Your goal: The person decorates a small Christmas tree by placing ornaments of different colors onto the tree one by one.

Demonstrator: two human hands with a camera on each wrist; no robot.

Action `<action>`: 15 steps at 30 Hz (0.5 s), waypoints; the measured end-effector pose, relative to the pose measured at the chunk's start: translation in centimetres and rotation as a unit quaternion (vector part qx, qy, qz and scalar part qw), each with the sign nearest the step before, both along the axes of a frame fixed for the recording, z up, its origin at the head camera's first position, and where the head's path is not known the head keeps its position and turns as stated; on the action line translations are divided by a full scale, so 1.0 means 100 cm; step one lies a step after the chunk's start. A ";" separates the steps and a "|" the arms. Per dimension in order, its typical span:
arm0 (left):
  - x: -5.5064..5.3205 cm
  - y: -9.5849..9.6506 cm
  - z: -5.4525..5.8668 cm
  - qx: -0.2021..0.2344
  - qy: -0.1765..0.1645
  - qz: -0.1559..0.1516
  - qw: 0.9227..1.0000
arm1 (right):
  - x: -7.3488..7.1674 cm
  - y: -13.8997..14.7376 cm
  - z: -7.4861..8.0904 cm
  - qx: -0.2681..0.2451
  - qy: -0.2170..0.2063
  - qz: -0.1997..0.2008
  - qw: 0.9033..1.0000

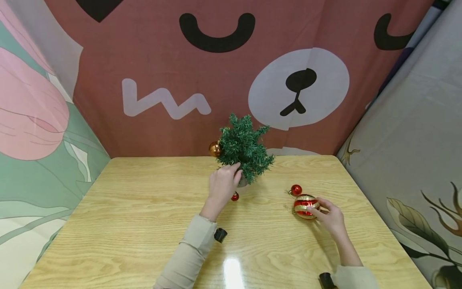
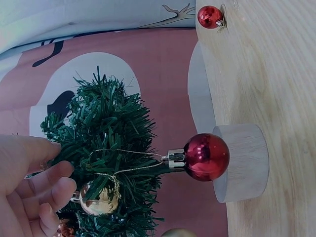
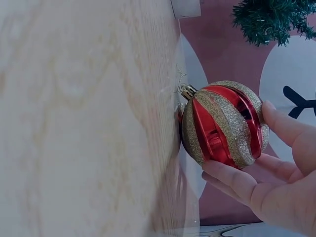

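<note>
A small green artificial Christmas tree (image 1: 247, 146) on a pale round base (image 2: 244, 163) stands at the back of the table. My left hand (image 1: 224, 182) is at its front left side, fingers loosely bent among the branch tips. Beside those fingers, in the left wrist view, a shiny red bauble (image 2: 207, 157) hangs by a gold string from the branches, and a gold bauble (image 2: 101, 200) sits lower in that view. With thumb and fingers, my right hand (image 1: 330, 216) holds a large red bauble with gold glitter stripes (image 3: 224, 123), close over the tabletop, its cap facing left.
Another small red bauble (image 1: 296, 190) lies on the wooden table (image 1: 144, 216) just behind the striped one. A copper-coloured bauble (image 1: 214, 149) hangs on the tree's left side. Printed fabric (image 1: 162, 136) surrounds the table at the back and both sides.
</note>
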State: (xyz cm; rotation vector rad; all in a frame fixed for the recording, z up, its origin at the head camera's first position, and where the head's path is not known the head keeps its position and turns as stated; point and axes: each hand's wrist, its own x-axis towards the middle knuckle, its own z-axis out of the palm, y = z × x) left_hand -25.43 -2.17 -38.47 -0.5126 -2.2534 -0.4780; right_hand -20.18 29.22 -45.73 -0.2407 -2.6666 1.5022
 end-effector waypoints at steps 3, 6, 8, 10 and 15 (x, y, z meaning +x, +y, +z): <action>0.000 0.000 0.000 0.000 -0.001 0.001 1.000 | 0.000 -0.001 0.000 -0.011 -0.004 -0.001 1.000; 0.000 0.000 0.000 -0.001 -0.001 0.002 1.000 | 0.000 -0.001 0.001 -0.017 -0.007 0.000 1.000; 0.000 0.000 0.001 -0.002 -0.003 0.002 1.000 | 0.001 -0.002 0.001 -0.020 -0.008 0.001 1.000; 0.001 0.000 0.001 -0.002 -0.005 0.001 1.000 | 0.002 -0.003 0.002 -0.028 -0.010 0.000 1.000; 0.001 -0.001 0.001 -0.001 -0.008 0.000 1.000 | -0.014 0.013 -0.035 -0.079 0.025 -0.006 0.997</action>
